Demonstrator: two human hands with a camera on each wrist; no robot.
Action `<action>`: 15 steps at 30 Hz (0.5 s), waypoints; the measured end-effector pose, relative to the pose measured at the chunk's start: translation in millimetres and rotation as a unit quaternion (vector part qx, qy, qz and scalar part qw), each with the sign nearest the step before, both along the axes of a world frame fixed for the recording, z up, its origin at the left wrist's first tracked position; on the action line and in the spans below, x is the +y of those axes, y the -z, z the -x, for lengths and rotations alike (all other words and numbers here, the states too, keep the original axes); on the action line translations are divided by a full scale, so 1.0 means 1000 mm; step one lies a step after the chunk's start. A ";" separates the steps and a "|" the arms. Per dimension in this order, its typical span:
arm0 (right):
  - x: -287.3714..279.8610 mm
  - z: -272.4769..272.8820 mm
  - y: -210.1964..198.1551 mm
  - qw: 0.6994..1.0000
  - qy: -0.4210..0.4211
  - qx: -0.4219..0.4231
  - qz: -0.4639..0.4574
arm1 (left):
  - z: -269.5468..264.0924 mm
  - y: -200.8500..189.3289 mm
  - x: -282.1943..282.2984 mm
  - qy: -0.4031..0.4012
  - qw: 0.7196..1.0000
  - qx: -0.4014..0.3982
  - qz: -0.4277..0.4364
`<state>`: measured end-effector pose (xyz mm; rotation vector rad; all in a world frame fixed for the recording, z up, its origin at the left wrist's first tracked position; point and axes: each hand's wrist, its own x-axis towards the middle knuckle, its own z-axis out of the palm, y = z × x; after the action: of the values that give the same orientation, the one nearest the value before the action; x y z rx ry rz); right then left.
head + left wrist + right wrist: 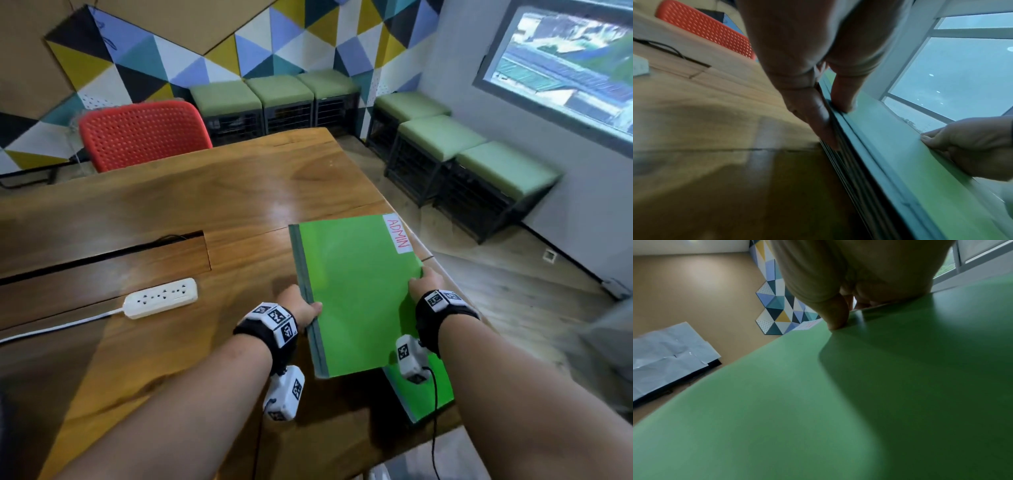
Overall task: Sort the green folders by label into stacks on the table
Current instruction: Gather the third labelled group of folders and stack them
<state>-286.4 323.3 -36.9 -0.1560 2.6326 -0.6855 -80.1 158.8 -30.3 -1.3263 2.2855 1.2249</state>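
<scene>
A green folder (356, 291) with a white "ADMIN" label (397, 233) at its far right corner is held above the wooden table (171, 205). My left hand (301, 308) pinches its dark spine edge (855, 129), thumb on top and fingers below. My right hand (423, 281) grips the opposite edge, thumb (836, 316) on the cover (838, 402). Another green folder (431, 394) lies on the table under my right wrist, partly hidden. Its label is not visible.
A white power strip (161, 298) with its cord lies on the table to the left, near a cable slot (102, 257). A red chair (144, 133) stands at the far side. Green stools (479, 161) line the walls. The table's right edge runs close beside the folders.
</scene>
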 end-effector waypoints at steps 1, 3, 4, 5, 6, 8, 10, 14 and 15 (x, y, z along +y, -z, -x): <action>0.011 0.004 0.002 1.000 -0.004 0.002 -0.005 | 0.003 0.002 0.012 0.001 1.000 -0.013 -0.009; 0.030 0.013 0.006 1.000 -0.014 0.002 -0.017 | 0.010 0.008 0.036 0.003 0.999 -0.040 -0.021; 0.038 0.017 0.007 1.000 -0.016 0.001 -0.020 | 0.013 0.010 0.047 0.000 0.998 -0.050 -0.025; 0.045 0.021 0.010 1.000 -0.020 0.004 -0.018 | 0.016 0.013 0.059 -0.005 0.998 -0.058 -0.033; 0.052 0.025 0.011 1.000 -0.012 0.003 -0.018 | 0.020 0.015 0.070 -0.011 0.997 -0.062 -0.039; 0.064 0.037 0.019 0.999 -0.013 0.000 -0.029 | 0.028 0.019 0.090 -0.023 0.996 -0.068 -0.052; 0.077 0.052 0.030 0.999 -0.024 -0.012 -0.040 | 0.039 0.025 0.109 -0.028 0.995 -0.080 -0.058; 0.097 0.069 0.044 0.996 -0.055 -0.027 -0.065 | 0.056 0.031 0.135 -0.019 0.992 -0.121 -0.041; 0.100 0.069 0.045 0.995 -0.063 -0.036 -0.072 | 0.059 0.034 0.138 -0.023 0.991 -0.131 -0.035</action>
<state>-355.6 423.5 -81.6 -0.2476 2.5656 -0.4481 -138.7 296.4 -64.0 -1.4287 2.0234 1.0631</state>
